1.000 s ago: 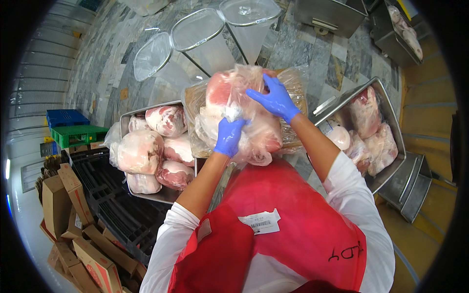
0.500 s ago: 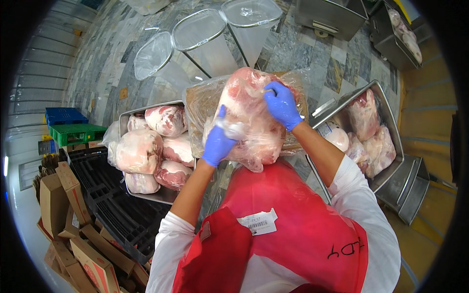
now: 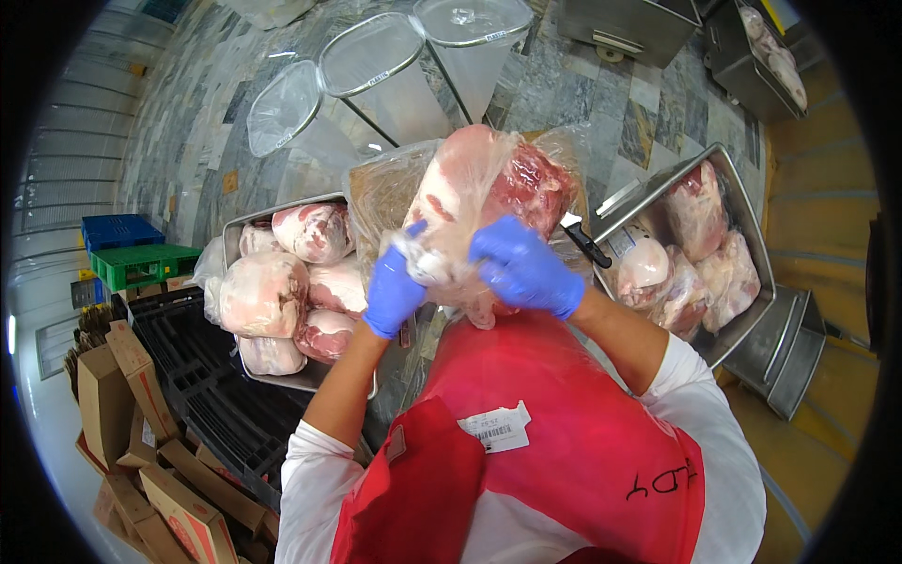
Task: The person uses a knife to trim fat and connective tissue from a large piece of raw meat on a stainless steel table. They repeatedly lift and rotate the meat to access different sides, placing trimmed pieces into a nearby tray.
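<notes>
A large piece of meat [image 3: 531, 183] lies in front of me, pale fat on its left and bare red flesh on its right. Clear plastic wrap [image 3: 470, 211] still covers its left and near parts. My left hand [image 3: 393, 293], in a blue glove, grips a whitish bunch of the plastic at the near left side. Beside it my right hand [image 3: 528, 268], gloved too, is closed on the wrap at the meat's near side. Under the meat is a brown board [image 3: 368, 188] covered with loose plastic. A knife [image 3: 586, 242] with a black handle lies right of the meat.
Metal tubs of wrapped meat stand on my left [image 3: 230, 282] and right [image 3: 752, 211]. Beyond the board are several hoop-framed clear bags [image 3: 371, 70]. Black pallets [image 3: 202, 385] and cardboard boxes [image 3: 183, 512] fill the lower left. More metal bins [image 3: 625, 28] stand far right.
My right hand has come down and left, drawing the plastic off the meat's right side. Red flesh and the knife now show there. My left hand has shifted slightly left.
</notes>
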Tool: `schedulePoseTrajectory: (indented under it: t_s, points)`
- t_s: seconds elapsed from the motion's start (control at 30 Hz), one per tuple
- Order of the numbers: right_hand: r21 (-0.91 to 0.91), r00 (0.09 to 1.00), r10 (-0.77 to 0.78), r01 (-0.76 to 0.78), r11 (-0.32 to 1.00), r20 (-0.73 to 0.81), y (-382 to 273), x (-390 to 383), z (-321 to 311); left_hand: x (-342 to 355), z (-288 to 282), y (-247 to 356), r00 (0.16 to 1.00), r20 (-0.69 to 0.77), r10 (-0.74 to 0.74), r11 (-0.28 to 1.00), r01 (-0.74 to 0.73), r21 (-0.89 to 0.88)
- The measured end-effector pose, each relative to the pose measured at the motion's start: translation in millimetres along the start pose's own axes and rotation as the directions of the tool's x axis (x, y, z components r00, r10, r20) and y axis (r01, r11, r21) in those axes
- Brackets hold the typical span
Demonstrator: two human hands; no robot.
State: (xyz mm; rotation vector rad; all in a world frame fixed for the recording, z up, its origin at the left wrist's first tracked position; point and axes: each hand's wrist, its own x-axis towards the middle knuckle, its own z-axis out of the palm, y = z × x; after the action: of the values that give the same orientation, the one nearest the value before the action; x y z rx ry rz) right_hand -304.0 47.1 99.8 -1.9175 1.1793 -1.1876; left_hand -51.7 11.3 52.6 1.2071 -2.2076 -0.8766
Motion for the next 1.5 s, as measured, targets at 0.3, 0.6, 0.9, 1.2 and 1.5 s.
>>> schedulePoseTrajectory:
  t_s: [0.3,0.6,0.9,1.2,1.5]
  points:
    - [0.091,0.904,-0.239,0.222,0.971,0.354,-15,3,10,86,-25,43,0.728,0.659,0.189,0.891,-0.409,0.195]
    - [0.258,0.912,0.376,-0.408,0.876,0.167,14,-44,-10,101,-56,35,0.925,0.223,0.307,0.786,-0.379,0.488]
    - [-0.403,0.979,0.163,-0.1,0.91,0.126,43,-58,-24,-90,-51,28,0.871,0.422,-0.252,0.955,0.293,-0.035]
    - [-0.33,0.984,0.122,-0.074,0.941,0.127,75,-42,35,-2,-19,-1,0.941,0.198,-0.274,0.943,0.224,0.245]
    - [-0.151,0.946,0.124,-0.081,0.985,0.298,64,-78,-2,56,13,-154,0.91,0.337,-0.242,0.928,0.318,-0.192]
